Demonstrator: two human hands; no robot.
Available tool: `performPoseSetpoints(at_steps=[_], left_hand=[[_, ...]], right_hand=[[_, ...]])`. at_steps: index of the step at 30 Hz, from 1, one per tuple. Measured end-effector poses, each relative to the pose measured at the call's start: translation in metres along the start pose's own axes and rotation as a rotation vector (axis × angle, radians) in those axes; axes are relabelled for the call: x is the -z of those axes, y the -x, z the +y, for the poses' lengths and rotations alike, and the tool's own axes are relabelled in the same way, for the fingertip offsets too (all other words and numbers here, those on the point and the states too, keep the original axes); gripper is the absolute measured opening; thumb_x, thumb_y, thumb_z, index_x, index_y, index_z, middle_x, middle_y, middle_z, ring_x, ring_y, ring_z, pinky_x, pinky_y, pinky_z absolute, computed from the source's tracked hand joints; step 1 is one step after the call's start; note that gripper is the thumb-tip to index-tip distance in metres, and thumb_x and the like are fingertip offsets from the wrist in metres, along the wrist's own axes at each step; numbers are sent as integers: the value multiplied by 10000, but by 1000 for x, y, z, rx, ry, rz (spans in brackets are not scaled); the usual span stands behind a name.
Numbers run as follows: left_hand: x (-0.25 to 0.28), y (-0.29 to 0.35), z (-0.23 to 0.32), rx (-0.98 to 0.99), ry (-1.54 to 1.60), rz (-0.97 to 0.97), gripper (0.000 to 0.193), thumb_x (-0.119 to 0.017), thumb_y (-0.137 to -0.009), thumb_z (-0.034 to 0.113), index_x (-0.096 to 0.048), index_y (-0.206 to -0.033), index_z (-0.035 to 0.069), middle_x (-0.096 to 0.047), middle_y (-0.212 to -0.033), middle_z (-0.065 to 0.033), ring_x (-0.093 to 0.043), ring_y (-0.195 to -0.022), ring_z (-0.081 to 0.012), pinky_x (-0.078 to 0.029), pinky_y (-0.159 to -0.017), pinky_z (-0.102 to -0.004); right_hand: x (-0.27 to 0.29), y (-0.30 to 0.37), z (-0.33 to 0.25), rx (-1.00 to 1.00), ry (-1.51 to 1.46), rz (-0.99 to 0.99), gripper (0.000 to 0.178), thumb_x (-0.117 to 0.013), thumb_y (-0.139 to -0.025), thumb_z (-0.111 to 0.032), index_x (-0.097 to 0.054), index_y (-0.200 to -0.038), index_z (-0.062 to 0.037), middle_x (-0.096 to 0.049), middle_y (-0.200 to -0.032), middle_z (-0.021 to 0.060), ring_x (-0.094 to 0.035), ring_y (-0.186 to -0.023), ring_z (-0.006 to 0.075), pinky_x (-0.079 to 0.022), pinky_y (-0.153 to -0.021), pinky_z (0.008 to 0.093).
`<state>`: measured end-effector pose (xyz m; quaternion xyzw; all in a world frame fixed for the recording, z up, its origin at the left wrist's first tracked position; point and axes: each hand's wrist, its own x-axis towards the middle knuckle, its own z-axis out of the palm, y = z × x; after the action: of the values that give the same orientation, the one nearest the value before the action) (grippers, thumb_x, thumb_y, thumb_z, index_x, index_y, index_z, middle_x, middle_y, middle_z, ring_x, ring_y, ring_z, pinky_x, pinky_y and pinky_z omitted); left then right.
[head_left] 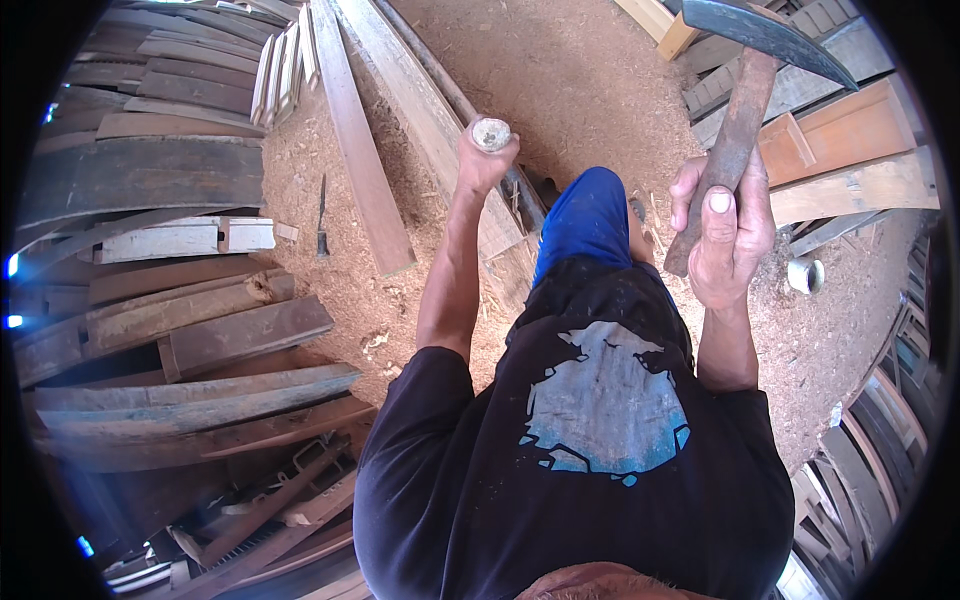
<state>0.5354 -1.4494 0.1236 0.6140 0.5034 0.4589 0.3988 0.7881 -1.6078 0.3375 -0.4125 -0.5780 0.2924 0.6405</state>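
Head view: left hand (483, 168) grip clamped round tool with pale round end (491, 134) facing up; its lower part hidden, so contact with beam (420, 110) cannot be told. Right hand (730, 225) grip clamped on adze-like tool (738, 125), raised, head well apart from beam. Beam on floor (590, 80), running from far edge toward person's knee; plank (352, 130) near its left side. Shavings strewn: some cutting probably done; amount left cannot tell. Narrow tool (322, 225) lies near floor's left edge, beside stacked timber (150, 180).
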Motion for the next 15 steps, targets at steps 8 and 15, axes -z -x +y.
performPoseSetpoints(at_steps=[8,15], left_hand=[[3,4,-5,-1,-19,-22,212,-777,-808,72,-577,-878,65,-620,-744,8,-592,-691,-88,-492,-631,-269],[-3,5,4,-41,-29,-70,233,-782,-755,105,-588,-875,63,-648,-774,-16,-608,-702,-94,-519,-646,-287]], right_hand=[[1,-1,5,15,-57,-3,594,-471,-1068,-248,-299,-1490,133,-612,-877,88,-509,-644,75,-449,-553,215],[-27,16,68,72,164,-99,546,-479,-1049,-213,-343,-1474,102,-607,-963,169,-549,-749,204,-484,-635,316]])
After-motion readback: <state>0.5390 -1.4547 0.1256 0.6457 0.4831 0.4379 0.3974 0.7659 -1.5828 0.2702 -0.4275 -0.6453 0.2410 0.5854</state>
